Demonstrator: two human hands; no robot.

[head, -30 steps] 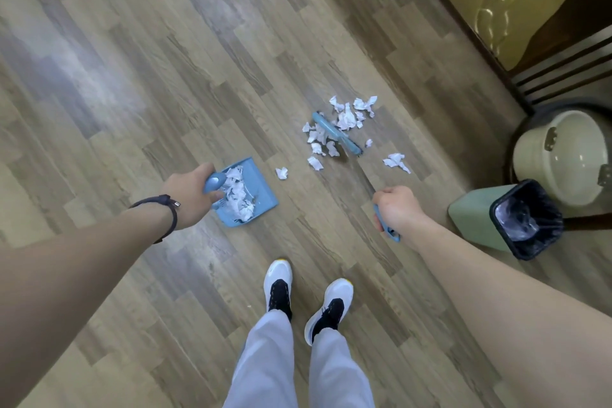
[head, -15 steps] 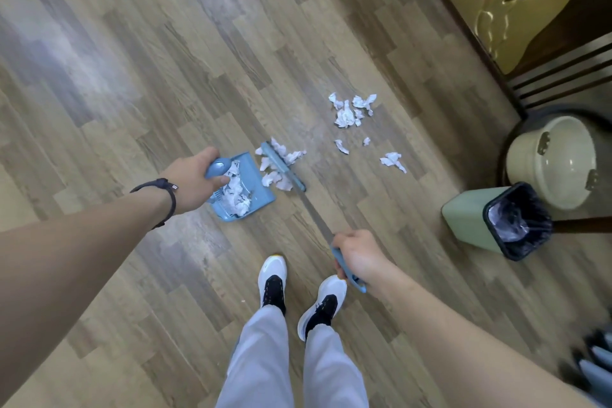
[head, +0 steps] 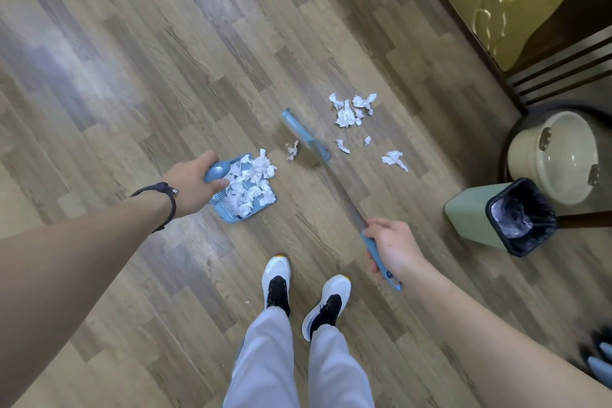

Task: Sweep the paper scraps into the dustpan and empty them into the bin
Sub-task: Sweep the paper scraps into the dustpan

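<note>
left hand (head: 190, 182): we grip the dustpan (head: 255, 205) handle
right hand (head: 394, 247): we grip the broom (head: 306, 137) handle
paper scraps (head: 347, 114): loose on floor (head: 132, 76) beyond broom head

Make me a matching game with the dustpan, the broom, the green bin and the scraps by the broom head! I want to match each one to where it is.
Things:
1. dustpan
2. broom
3. green bin
4. loose scraps

Places:
A. lying on the bare floor
B. held by the right hand
C. held by the left hand, full of paper
D. standing beside a cream pot, black bag inside

Pairs: 1-C, 2-B, 3-D, 4-A
</note>
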